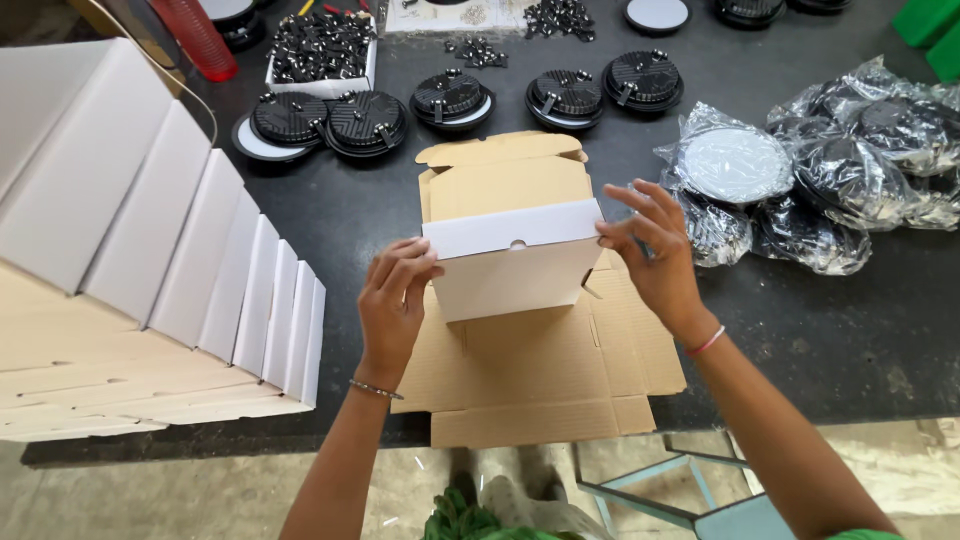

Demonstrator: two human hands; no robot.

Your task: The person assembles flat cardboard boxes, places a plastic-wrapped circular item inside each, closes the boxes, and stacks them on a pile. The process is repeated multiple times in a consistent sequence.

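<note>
A small white cardboard box (510, 265) stands in the middle of the dark table, its brown lid flap (508, 180) tilted up behind it. My left hand (396, 300) grips the box's left front corner. My right hand (652, 250) pinches the right end of the folded white front flap, fingers spread. The box rests on a flattened brown cardboard sheet (545, 375) that reaches the table's near edge.
A fanned row of folded white boxes (215, 260) leans at left. Round black lamp housings (450, 98) line the back of the table (820, 330), a white tray of black clips (320, 50) behind them. Bagged round lamps (810, 170) pile at right. A red ribbed tube (200, 40) stands far left.
</note>
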